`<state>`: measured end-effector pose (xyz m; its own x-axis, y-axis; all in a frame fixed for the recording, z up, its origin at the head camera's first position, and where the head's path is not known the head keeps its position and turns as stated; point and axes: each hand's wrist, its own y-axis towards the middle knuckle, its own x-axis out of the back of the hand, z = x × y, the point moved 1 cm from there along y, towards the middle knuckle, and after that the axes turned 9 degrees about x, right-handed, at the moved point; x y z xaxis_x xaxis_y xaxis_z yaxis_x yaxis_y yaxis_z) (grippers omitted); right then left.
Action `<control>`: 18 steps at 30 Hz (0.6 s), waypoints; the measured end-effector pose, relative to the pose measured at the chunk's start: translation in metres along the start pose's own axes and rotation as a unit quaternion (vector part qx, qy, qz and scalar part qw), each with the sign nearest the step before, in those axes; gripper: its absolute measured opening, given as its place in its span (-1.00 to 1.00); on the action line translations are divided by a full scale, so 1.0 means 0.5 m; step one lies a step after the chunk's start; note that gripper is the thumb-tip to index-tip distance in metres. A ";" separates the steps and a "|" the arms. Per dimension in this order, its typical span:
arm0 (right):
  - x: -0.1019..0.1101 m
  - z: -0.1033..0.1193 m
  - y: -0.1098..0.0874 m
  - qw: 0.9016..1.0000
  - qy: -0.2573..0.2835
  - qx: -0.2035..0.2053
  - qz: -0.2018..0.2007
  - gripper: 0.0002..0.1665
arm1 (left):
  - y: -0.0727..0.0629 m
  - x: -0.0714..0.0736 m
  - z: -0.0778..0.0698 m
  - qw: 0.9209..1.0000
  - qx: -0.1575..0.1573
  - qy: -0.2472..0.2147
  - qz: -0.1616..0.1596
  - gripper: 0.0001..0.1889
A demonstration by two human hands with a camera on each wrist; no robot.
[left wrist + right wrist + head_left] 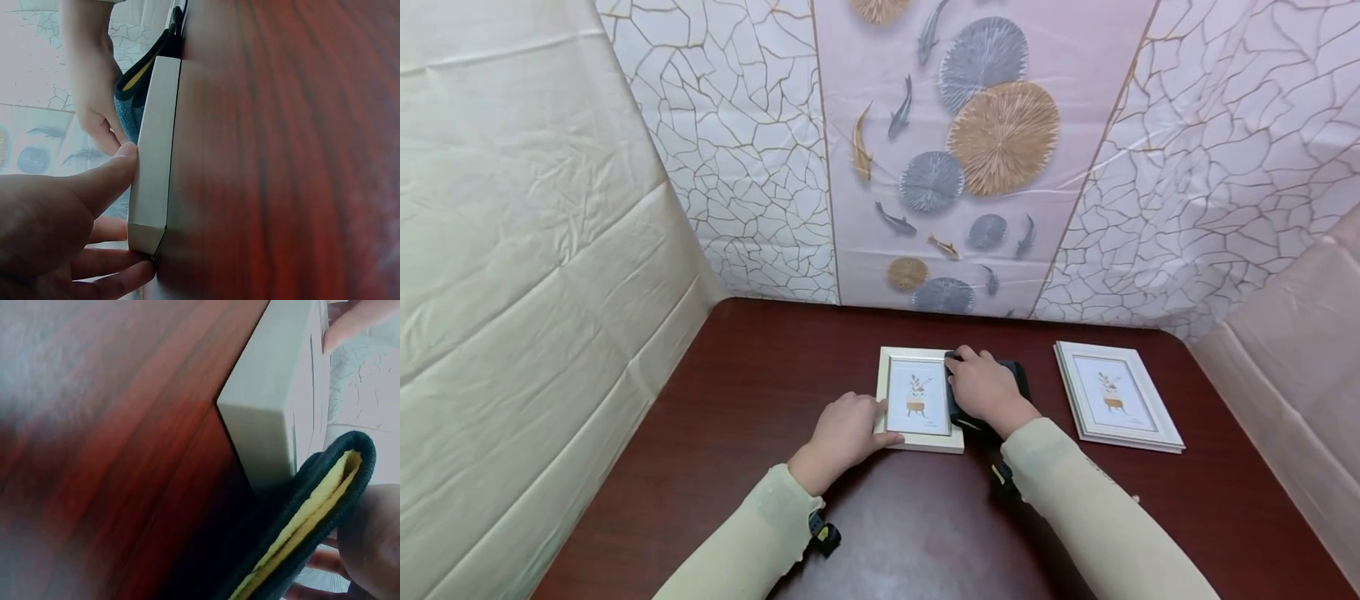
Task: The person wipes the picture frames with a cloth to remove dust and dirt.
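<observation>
A cream picture frame (957,442) with a print of a potted plant lies face up on the table. My left hand (844,429) holds its near left corner. The left wrist view shows the thumb (119,172) at the front edge and fingers round the side. My right hand (985,385) grips a folded dark cloth (1021,379) against the frame's right side, fingertips at the cloth's left edge. A yellow inner layer of the cloth (319,500) shows in the right wrist view. Part of the cloth is hidden under the hand.
To the right, similar white picture frames (1150,437) lie stacked, with the same kind of print on top. The dark red table (760,375) shows a glossy wood grain. A patterned cloth backdrop (760,150) stands along the back, with pale fabric walls (535,250) at the sides.
</observation>
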<state>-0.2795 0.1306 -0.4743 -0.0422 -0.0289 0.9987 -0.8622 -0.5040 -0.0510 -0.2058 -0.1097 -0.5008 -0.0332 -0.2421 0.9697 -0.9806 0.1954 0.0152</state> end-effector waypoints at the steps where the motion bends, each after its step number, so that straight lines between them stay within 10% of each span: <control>1: 0.001 -0.002 0.001 1.000 0.000 0.002 -0.003 -0.45 | 0.000 0.001 0.000 1.000 0.000 -0.003 0.001 -0.25; 18: -0.007 -0.044 0.022 0.994 -0.015 0.097 -0.037 -0.50 | 0.004 0.007 0.001 1.000 -0.013 0.017 0.013 -0.30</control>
<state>-0.3000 0.1443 -0.4785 0.0358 -0.0104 0.9993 -0.7484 -0.6629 0.0199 -0.2081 -0.1105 -0.4977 -0.0515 -0.2045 0.9775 -0.9740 0.2266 -0.0039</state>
